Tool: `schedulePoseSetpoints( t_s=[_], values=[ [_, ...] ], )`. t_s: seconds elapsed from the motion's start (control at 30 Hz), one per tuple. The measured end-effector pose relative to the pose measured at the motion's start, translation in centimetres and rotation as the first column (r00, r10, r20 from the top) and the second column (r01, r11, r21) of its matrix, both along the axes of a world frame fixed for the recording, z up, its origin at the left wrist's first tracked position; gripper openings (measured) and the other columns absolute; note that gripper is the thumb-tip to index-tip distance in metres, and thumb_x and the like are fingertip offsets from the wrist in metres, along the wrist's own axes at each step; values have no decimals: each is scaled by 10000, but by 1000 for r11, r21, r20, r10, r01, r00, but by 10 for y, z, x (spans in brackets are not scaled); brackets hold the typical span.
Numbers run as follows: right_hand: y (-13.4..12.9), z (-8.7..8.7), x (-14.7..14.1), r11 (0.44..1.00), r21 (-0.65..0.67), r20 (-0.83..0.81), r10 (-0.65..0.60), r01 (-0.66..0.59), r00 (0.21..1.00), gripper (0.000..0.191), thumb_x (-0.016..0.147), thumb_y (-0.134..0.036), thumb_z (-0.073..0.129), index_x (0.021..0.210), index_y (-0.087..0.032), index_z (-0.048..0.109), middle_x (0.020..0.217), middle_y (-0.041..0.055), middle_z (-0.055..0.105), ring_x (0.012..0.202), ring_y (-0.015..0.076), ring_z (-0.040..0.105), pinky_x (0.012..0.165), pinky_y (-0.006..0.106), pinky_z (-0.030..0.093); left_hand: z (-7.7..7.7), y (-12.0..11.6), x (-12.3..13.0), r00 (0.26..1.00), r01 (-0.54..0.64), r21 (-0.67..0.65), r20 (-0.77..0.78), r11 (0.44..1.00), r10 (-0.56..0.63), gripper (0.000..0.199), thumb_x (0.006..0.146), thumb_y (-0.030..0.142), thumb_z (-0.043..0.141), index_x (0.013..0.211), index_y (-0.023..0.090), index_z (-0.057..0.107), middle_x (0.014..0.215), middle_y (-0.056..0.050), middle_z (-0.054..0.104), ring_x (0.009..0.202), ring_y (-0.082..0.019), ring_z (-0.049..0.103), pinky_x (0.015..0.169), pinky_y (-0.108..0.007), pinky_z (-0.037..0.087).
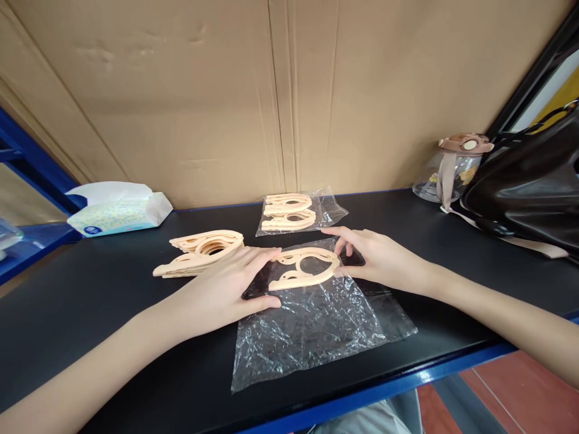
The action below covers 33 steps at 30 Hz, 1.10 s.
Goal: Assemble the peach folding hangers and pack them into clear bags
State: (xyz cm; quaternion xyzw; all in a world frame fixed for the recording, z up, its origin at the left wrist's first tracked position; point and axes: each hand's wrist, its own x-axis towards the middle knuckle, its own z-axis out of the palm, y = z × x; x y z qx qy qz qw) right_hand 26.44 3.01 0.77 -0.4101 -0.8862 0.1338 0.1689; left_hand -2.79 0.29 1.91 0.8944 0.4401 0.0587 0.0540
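Observation:
A beige folding hanger (312, 280), folded flat, lies at a clear plastic bag (307, 337) on the black tabletop; whether film covers it I cannot tell. My left hand (221, 289) reaches in from the left, fingers stretched out and thumb apart, its fingertips touching the hanger's left end. At the rounded right end, my right hand (375, 256) has its thumb against the hanger edge, other fingers curled and the index finger extended. Beside my left hand sits a stack of matching hangers (199, 265), partly hidden by it. Farther back, another bag holds folded hangers (289, 224).
A tissue pack (122, 211) stands at the back left. At the back right are a clear bottle (468, 166) with a strap and a black bag (525, 175). Cardboard (203, 90) walls the rear, and a blue edge (362, 389) runs along the table front.

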Motion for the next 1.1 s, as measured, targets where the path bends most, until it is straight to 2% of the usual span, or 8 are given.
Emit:
schedulePoseSetpoints(
  t_s=[0.3, 0.53, 0.7, 0.77, 0.83, 0.9, 1.0, 1.1],
  values=[
    [-2, -13, -11, 987, 134, -60, -82, 89, 995, 574, 836, -355, 621, 1352, -210, 415, 896, 2, 681, 832, 192, 588, 815, 379, 444, 1, 1, 3, 999, 30, -33, 22, 999, -29, 642, 865, 597, 496, 1398, 263, 367, 1381, -76, 480, 1199, -267, 492, 972, -381, 411],
    [-2, -8, -12, 995, -92, -233, 12, -35, 972, 529, 831, -329, 621, 1320, -246, 437, 928, -13, 727, 759, 151, 616, 722, 321, 461, 1, 2, 3, 1000, 26, -52, 18, 998, -25, 649, 866, 591, 500, 1409, 272, 345, 1417, -66, 444, 1237, -256, 455, 1003, -371, 384],
    [-2, -4, -12, 980, -169, -279, 52, -102, 959, 548, 820, -297, 636, 1325, -253, 429, 965, -14, 732, 769, 139, 631, 724, 308, 465, 2, 1, 4, 999, 27, -54, 36, 998, -25, 640, 863, 587, 505, 1396, 268, 348, 1406, -74, 465, 1229, -269, 475, 991, -393, 399],
    [-2, -3, -12, 980, -168, -276, 59, -109, 959, 552, 820, -286, 635, 1330, -250, 425, 971, -15, 732, 777, 137, 636, 730, 305, 467, 3, 0, 4, 998, 31, -43, 53, 999, -29, 541, 859, 568, 527, 1292, 255, 449, 1423, -71, 445, 1225, -271, 476, 980, -405, 410],
    [-3, -2, -12, 981, -164, -274, 60, -108, 960, 534, 826, -280, 624, 1324, -245, 435, 931, -19, 734, 766, 137, 644, 731, 304, 470, 5, -1, 5, 995, 64, -24, 77, 998, -62, 351, 862, 531, 545, 1045, 233, 568, 1423, -49, 443, 1190, -261, 495, 947, -397, 434],
    [-3, 0, -12, 979, -167, -275, 72, -121, 959, 521, 836, -271, 608, 1327, -241, 436, 885, -24, 735, 763, 140, 656, 743, 305, 473, 6, -2, 5, 987, 128, 1, 98, 992, -127, 257, 877, 470, 552, 835, 220, 593, 1398, -16, 467, 1158, -242, 510, 925, -379, 444],
    [-4, 1, -11, 969, -187, -279, 105, -161, 954, 543, 839, -251, 601, 1349, -239, 415, 895, -21, 741, 796, 144, 676, 754, 295, 473, 8, -2, 4, 972, 210, 22, 105, 977, -211, 194, 894, 379, 559, 789, 244, 652, 1378, 18, 481, 1176, -225, 499, 958, -366, 421],
    [-4, 2, -9, 962, -200, -278, 126, -185, 952, 569, 840, -250, 604, 1370, -237, 395, 929, -10, 746, 814, 149, 681, 726, 283, 473, 8, -1, 4, 971, 216, 27, 97, 976, -218, 160, 891, 367, 569, 836, 272, 685, 1387, 24, 473, 1187, -223, 496, 975, -368, 415]
  ],
)
